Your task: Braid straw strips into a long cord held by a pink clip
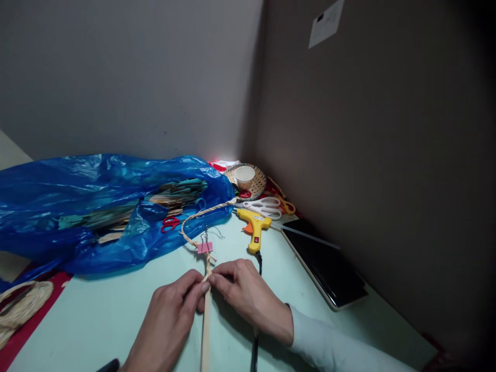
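My left hand (pixel 174 310) and my right hand (pixel 248 294) meet at the near end of a pale braided cord (pixel 208 262), pinching its strands between thumbs and fingers. A long flat strip (pixel 206 330) of the same straw-coloured fibre runs from the pinch toward the bottom edge. Just beyond my fingertips, a pink binder clip (pixel 205 247) grips the braid. Past the clip, the finished twisted cord (pixel 209 210) curves left and then back right. How the strands cross under my fingers is partly hidden.
A blue plastic bag (pixel 116 181) of dried strips lies at the left, with red scissors (pixel 170 223) by it. A yellow glue gun (pixel 254 227), white-handled scissors (pixel 263 206) and a woven tray (pixel 258 186) with a cup (pixel 244 175) stand ahead. A black tablet (pixel 329 268) lies at the right.
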`<state>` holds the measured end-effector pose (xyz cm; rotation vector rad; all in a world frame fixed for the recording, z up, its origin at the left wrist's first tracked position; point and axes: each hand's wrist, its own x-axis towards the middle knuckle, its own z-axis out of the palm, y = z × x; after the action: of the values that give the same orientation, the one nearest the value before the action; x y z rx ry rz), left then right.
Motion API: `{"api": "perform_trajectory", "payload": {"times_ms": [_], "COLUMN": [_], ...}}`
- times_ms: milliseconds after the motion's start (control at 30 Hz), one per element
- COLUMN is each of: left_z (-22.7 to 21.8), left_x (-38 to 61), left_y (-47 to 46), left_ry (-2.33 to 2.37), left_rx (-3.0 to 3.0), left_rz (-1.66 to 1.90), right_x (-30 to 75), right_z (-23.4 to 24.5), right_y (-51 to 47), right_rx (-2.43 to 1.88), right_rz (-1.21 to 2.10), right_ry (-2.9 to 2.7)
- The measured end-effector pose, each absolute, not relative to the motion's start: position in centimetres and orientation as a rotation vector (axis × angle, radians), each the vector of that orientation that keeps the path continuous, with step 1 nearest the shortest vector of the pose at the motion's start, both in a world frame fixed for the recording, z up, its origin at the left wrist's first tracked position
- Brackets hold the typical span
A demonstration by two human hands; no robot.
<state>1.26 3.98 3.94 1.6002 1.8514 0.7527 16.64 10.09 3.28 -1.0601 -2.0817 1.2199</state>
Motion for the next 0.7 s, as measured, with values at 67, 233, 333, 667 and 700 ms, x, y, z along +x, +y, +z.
{"api": "perform_trajectory", "payload": {"times_ms": [67, 233, 333, 667, 700], "left_z": [3.9, 4.1, 3.5, 0.0, 0.7], "left_x": [1.1, 1.4, 2.0, 3.2, 3.1], "left_y": [3.9, 3.2, 2.6, 0.8, 0.9], "left_ry": [1.880, 1.947, 1.931, 1.838, 1.835], "left_rx": [1.569, 1.581, 1.891, 2.558, 2.443], "left_rz": [0.719, 0.743, 0.792, 0.608, 0.710], "right_x": [16.6, 16.4, 16.5, 16.9, 16.9], "right_z": [3.1, 2.5, 2.6, 3.3, 3.3], "right_y": [10.2, 10.0, 10.1, 10.6, 10.5], "right_rx": [-1.081, -1.081, -1.052, -1.047, -1.072], "right_rz": [1.262, 1.303, 1.352, 1.579, 1.586], "right_ry": [-2.050, -2.002, -1.982, -1.973, -1.970]}}
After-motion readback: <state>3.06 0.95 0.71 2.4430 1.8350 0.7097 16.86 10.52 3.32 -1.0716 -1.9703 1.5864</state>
